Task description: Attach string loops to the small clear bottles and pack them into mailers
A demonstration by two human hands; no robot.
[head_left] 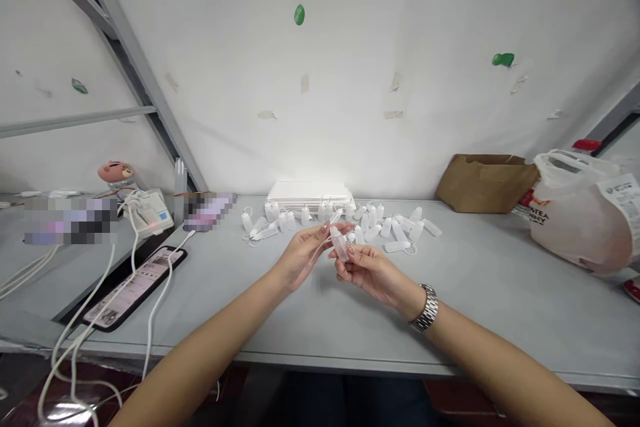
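Above the grey table, my right hand (367, 271) holds a small translucent white bottle (339, 244) between thumb and fingers. My left hand (305, 253) is at the bottle's upper left, thumb and forefinger pinched on a small white pointed piece (337, 216). A thin white cord hangs between the two hands. Behind them lie several similar bottles (396, 247), some standing and some on their sides, several with loops. A stack of flat white items (309, 192) sits against the wall behind the bottles.
At the left, a phone (135, 288) lies under white cables near a power strip (153, 212) and a pink pig-like figure (115, 171). A brown paper bag (487, 183) and a filled plastic bag (583, 220) stand at the right. The table's front edge (350, 363) runs below my forearms.
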